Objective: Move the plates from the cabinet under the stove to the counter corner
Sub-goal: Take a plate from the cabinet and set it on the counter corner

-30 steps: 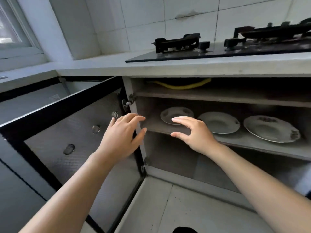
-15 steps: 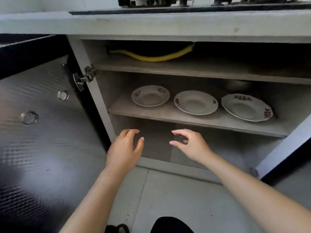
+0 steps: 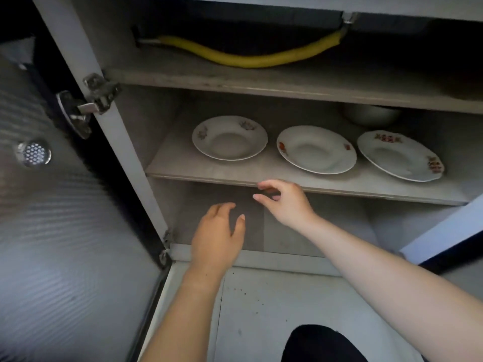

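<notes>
Cabinet shelf (image 3: 183, 171) carries three plates (image 3: 316, 150) side by side, untouched, while left grip (image 3: 217, 236) and right grip (image 3: 285, 202) hang empty, fingers loose, below its edge; likely risk: flat-lying rims let a hasty pinch slip and drop one.

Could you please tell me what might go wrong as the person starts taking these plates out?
1. The middle plate and right plate lie near the front edge of their shelf; a careless reach by the right hand could nudge one off.
2. The upper shelf hangs low over all three, the left plate included; lifting steeply may knock a rim against it.
</notes>
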Demonstrator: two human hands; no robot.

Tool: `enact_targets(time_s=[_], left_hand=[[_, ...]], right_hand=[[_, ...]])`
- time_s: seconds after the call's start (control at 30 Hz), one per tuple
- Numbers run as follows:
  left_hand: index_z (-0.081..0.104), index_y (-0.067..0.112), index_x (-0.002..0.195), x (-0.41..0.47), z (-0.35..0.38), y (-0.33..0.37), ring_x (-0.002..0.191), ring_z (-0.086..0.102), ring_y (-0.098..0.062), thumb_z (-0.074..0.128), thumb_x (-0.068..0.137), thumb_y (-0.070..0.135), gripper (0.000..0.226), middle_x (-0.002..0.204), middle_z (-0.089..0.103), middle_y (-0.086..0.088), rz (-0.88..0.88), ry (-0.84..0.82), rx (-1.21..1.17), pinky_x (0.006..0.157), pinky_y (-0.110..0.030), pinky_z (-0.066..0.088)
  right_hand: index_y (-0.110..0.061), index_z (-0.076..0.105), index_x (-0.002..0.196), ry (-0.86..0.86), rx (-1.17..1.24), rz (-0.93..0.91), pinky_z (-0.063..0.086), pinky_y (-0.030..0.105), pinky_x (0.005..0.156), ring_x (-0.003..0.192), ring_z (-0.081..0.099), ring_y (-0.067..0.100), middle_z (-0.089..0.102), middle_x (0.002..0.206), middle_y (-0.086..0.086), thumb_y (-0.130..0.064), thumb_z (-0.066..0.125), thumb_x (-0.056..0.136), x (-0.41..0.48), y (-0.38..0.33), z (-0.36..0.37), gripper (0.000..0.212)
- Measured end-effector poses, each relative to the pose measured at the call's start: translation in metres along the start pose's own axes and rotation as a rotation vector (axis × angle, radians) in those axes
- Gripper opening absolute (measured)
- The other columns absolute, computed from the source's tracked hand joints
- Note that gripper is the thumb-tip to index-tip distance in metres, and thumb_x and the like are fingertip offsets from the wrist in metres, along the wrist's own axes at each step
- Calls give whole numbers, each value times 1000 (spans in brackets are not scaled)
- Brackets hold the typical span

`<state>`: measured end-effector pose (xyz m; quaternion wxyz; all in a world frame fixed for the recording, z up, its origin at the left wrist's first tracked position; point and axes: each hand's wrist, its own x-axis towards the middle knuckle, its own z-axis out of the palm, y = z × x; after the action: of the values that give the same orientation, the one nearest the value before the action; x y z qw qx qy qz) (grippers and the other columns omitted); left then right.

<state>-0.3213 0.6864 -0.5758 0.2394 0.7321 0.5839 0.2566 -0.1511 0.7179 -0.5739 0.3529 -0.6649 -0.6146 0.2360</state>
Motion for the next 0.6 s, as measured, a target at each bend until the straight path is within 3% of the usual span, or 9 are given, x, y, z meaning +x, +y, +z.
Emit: enact_targets(time_s=[0.13, 0.23, 0.4, 0.6], left_hand=[[52, 16, 127, 30, 9, -14, 115, 53, -27, 47, 92, 35, 40, 130, 53, -7, 86, -15, 64, 94, -36, 44], [55, 15, 125, 50, 9, -24, 110, 56, -29, 45, 90, 37, 42, 127, 55, -8, 125, 50, 92, 88, -37, 47], [55, 15, 123, 68, 17, -27, 115, 51, -29, 50, 91, 31, 36, 128, 53, -8, 45, 85, 12, 92, -38, 45], [53, 16, 125, 71, 24, -33, 117, 51, -25, 49, 92, 34, 38, 130, 52, -5, 44, 87, 14, 94, -37, 45]], right_hand=[[-13, 67, 106, 124, -161, -148, 50, 35, 89, 101, 61, 21, 65, 110, 5, -23, 69, 81, 32, 10, -1, 27], [-9, 66, 108, 198, -254, -294, 42, 29, 96, 108, 58, 25, 64, 115, 9, -17, 69, 81, 61, 8, 3, 28], [-7, 65, 113, 99, -382, -362, 42, 34, 96, 112, 57, 31, 64, 118, 12, -23, 69, 81, 97, 6, 16, 36], [-8, 72, 96, 90, -447, -425, 51, 44, 83, 96, 64, 34, 71, 99, 13, -20, 68, 80, 113, 7, 22, 21]])
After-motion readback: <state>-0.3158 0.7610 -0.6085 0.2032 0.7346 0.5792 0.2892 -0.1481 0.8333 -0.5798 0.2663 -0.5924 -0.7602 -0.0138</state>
